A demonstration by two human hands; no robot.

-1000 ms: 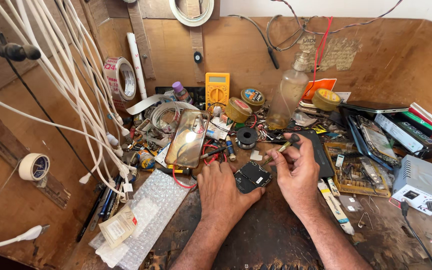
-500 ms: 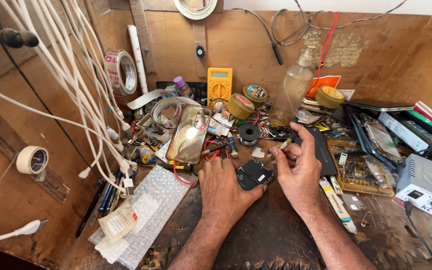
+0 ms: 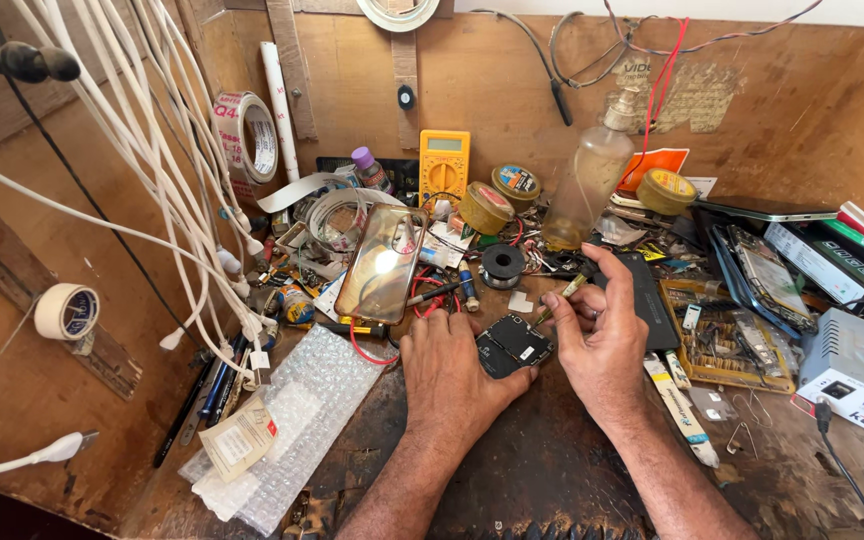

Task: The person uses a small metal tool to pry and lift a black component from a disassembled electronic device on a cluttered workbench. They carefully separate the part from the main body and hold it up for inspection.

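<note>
Two hands [image 3: 527, 365] | cluttered wooden bench [image 3: 552, 470] | plywood wall [image 3: 772, 110]

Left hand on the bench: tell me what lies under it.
The left hand rests on the dark scuffed wooden benchtop, fingertips pressing the small black circuit board. The board's left edge and the bench beneath the palm are covered.

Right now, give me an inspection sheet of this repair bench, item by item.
Surface: dark worn wooden bench, crowded along the back.
Job's things: small dark circuit board under the left hand; thin tool pinched in the right hand.
Clutter: clear phone case, yellow multimeter, solder spool, bubble wrap, plastic bottle.
Hands: both bare, resting at the board.
Cables: white cables hanging at left; red wire on the wall.
Surroundings: wooden wall with tape rolls.
</note>
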